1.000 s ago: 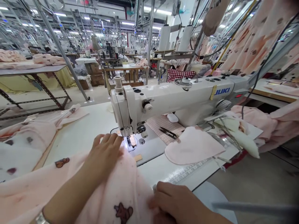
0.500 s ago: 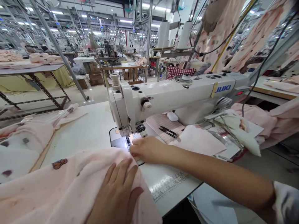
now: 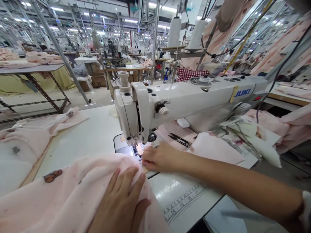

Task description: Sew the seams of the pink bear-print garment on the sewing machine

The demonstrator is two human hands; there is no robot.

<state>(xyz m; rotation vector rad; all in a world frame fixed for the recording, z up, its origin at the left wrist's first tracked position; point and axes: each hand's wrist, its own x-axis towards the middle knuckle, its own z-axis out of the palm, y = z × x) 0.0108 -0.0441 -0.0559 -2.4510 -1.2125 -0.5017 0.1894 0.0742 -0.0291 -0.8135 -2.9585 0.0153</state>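
Pink fleece fabric (image 3: 80, 191) with small printed figures is spread over the front left of the sewing table, its edge reaching toward the presser foot (image 3: 135, 150) of a white sewing machine (image 3: 179, 103). My left hand (image 3: 121, 197) lies flat on this fabric, fingers spread. Just right of the lit needle area, my right hand (image 3: 162, 157) has its fingers curled and pressed together. Whatever those fingers may hold is hidden. Behind the right hand, black thread snips (image 3: 179, 139) rest on pink checked cloth (image 3: 167, 129).
A pale pink fabric piece (image 3: 213, 147) lies on the machine bed's right. More pink fabric (image 3: 36, 139) covers the table's left side. A printed ruler (image 3: 186, 201) runs along the front edge. Thread cones (image 3: 174, 32) stand behind the machine.
The view has shifted slightly, so the machine appears farther right. My right hand has drawn a little right, away from the presser foot. My left hand stays flat on the fabric.
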